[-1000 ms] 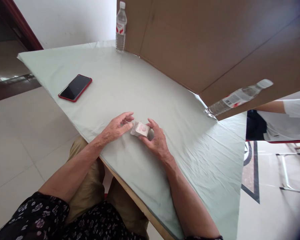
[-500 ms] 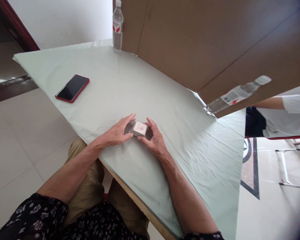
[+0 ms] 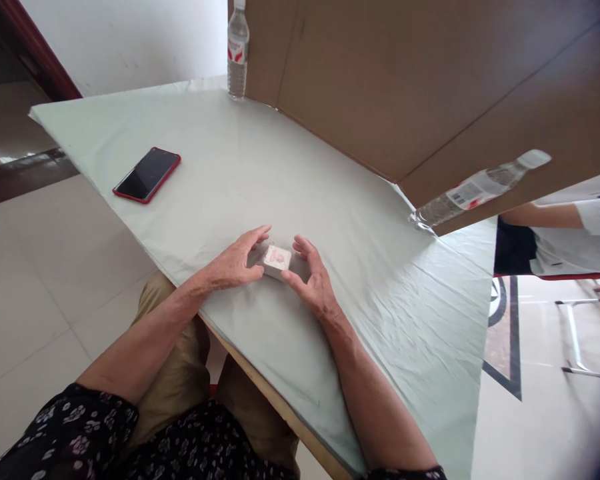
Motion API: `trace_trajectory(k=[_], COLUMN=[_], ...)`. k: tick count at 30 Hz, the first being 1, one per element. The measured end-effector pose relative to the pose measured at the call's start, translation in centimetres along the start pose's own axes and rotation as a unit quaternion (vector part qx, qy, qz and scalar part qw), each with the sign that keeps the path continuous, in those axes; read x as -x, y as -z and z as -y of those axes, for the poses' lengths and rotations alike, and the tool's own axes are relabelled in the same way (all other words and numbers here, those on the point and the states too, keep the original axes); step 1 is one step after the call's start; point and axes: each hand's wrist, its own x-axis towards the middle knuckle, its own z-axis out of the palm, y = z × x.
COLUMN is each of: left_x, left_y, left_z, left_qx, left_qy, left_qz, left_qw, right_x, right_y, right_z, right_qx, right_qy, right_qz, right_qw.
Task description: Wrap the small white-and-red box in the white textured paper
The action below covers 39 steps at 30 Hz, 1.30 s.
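Note:
A small white box [image 3: 277, 260] with a pink print on top lies flat on the pale green tablecloth [image 3: 220, 173], near the table's front edge. My left hand [image 3: 233, 261] rests beside it on the left, with thumb and fingers curled against the box's left side. My right hand [image 3: 314, 280] sits just right of the box. Its fingers are curved and apart, and a small gap shows between them and the box.
A red-cased phone [image 3: 147, 175] lies screen up at the left. One water bottle [image 3: 237, 48] stands at the far edge and another [image 3: 473, 190] stands at the right by a large cardboard sheet [image 3: 430, 87]. Another person's arm and white sleeve [image 3: 575, 223] show beyond it.
The box was held tilted between both hands and now lies flat on the cloth. My right hand has drawn slightly back from it while my left stays against it.

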Motion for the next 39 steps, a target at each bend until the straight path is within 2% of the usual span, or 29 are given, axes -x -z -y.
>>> trace_trajectory(k=[4, 9, 13, 19, 24, 31, 34, 39], left_x=[0.1, 0.2, 0.0, 0.1, 0.3, 0.0, 0.0, 0.0], left_y=[0.0, -0.1, -0.2, 0.1, 0.4, -0.2, -0.4, -0.5], left_z=[-0.1, -0.3, -0.4, -0.3, -0.3, 0.3, 0.5, 0.3], left_qx=[-0.015, -0.034, -0.041, -0.022, -0.007, -0.058, -0.064, -0.065], left_qy=[0.003, 0.025, 0.019, 0.020, 0.022, -0.003, -0.008, -0.040], left_qz=[0.010, 0.025, 0.017, 0.016, 0.027, 0.023, 0.019, -0.007], left_qw=[1.000, 0.999, 0.999, 0.999, 0.999, 0.998, 0.998, 0.997], right_x=[0.0, 0.0, -0.1, 0.0, 0.0, -1.1, -1.5, -2.1], right_y=[0.2, -0.2, -0.3, 0.2, 1.1, 0.9, 0.2, -0.8], right_z=[-0.1, -0.5, -0.4, 0.3, 1.2, 1.8, 1.9, 1.9], right_qx=[-0.034, 0.017, 0.054, 0.061, 0.083, 0.208, 0.240, 0.233], right_qy=[-0.017, -0.009, 0.000, 0.024, 0.068, 0.148, 0.173, 0.162], right_qz=[-0.016, 0.002, -0.003, 0.003, -0.038, -0.031, -0.051, -0.115], right_qw=[0.999, 1.000, 0.999, 0.998, 0.994, 0.966, 0.954, 0.952])
